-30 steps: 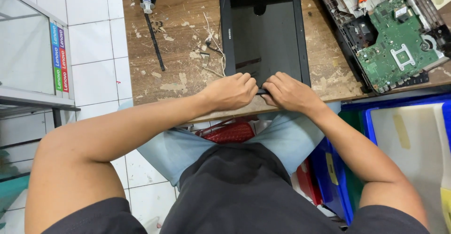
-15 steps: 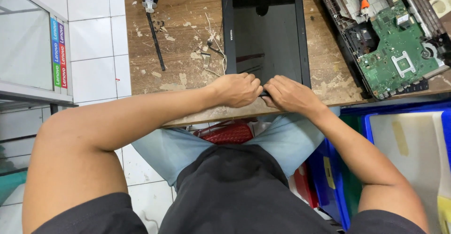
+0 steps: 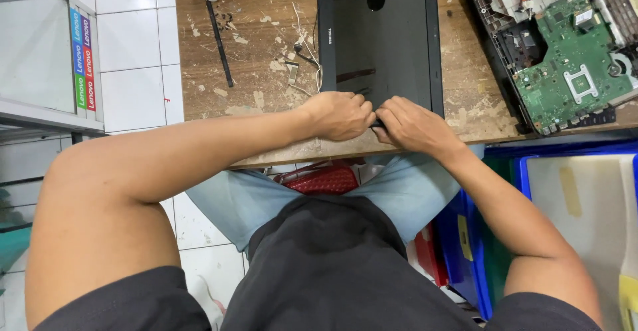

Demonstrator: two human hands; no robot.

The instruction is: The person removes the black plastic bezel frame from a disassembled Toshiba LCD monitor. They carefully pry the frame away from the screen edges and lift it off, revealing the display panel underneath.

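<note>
Your left hand [image 3: 340, 115] and right hand [image 3: 413, 125] both pinch the near edge of the flat black rectangular laptop screen panel [image 3: 380, 38] on the worn wooden surface [image 3: 252, 58]; a green circuit board [image 3: 573, 52] lies at 2 o'clock.

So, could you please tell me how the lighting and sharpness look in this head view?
Head view: even, soft light, no hard shadows; the dark screen panel shows a dull sheen; left hand, right hand and green circuit board are sharp; wide-angle bulging enlarges the near arms.
</note>
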